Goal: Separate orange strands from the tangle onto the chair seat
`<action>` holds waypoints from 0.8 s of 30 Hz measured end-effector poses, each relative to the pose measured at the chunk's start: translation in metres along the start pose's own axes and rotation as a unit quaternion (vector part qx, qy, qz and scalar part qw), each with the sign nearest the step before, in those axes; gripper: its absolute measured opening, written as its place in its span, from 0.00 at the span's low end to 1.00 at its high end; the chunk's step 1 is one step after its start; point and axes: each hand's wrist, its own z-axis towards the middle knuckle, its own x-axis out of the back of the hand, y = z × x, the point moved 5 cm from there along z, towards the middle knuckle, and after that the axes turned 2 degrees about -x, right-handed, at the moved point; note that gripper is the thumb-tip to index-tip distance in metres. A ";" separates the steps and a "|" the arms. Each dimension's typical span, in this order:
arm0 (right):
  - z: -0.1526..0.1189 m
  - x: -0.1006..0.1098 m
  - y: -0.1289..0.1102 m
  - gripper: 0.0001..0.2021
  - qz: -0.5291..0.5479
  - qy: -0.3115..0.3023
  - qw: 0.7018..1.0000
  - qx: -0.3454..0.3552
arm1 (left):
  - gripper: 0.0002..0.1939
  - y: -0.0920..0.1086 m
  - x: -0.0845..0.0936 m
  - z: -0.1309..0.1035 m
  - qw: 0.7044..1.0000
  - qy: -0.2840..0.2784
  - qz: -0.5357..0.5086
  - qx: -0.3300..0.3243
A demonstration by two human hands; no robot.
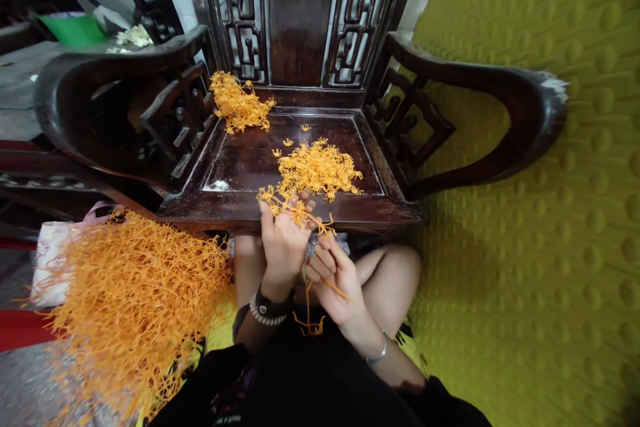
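My left hand (pixel 286 243) is turned palm up in front of the chair seat, its fingers curled around several small orange plastic flower pieces (pixel 299 212). Close beside it, my right hand (pixel 341 277) pinches thin orange plastic branches (pixel 334 288) between thumb and fingers. One branched strand hangs from this hand toward my lap. Just beyond my hands, on the dark wooden seat (pixel 245 163), lies a pile of loose little orange flower pieces (pixel 320 168). A second orange clump (pixel 240 103) rests at the seat's back left corner.
A big tangled heap of orange plastic branches (pixel 145 300) stands at my left, against a white bag (pixel 50 263). Curved chair arms (pixel 520 120) flank the seat. A yellow-green bumpy cover (pixel 530 280) lies on the right. A green container (pixel 75 29) sits at the far left.
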 end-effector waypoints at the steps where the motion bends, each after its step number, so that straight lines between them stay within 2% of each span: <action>1: 0.000 0.000 0.002 0.18 -0.016 0.003 1.000 0.001 | 0.36 0.000 0.003 0.000 0.999 0.035 -0.032 0.011; 3: -0.001 0.001 0.005 0.20 -0.049 0.010 0.999 0.003 | 0.27 0.001 0.006 0.001 0.988 0.086 -0.123 0.028; 7: -0.001 0.004 0.009 0.21 -0.087 0.020 0.996 0.010 | 0.15 0.005 0.010 0.003 0.970 0.114 -0.213 -0.003; 9: -0.001 0.003 0.010 0.22 -0.101 0.012 0.995 0.008 | 0.11 0.009 0.010 0.006 0.957 0.093 -0.272 -0.040; 11: -0.001 0.002 0.011 0.23 -0.114 0.003 0.993 0.003 | 0.11 0.013 0.009 0.009 0.944 0.051 -0.319 -0.067; 13: -0.002 0.002 0.013 0.23 -0.125 -0.006 0.992 -0.001 | 0.08 0.016 0.007 0.012 0.936 0.021 -0.345 -0.071; 17: -0.004 0.001 0.016 0.24 -0.155 -0.027 0.987 0.005 | 0.23 0.014 0.005 0.019 0.947 0.018 -0.312 -0.069; 21: -0.009 0.000 0.017 0.22 -0.216 -0.039 0.976 0.010 | 0.31 0.012 0.014 0.023 0.970 0.106 -0.175 -0.133; 24: -0.012 -0.002 0.016 0.25 -0.258 -0.042 0.965 -0.009 | 0.34 0.016 0.023 0.023 0.960 0.171 -0.102 -0.195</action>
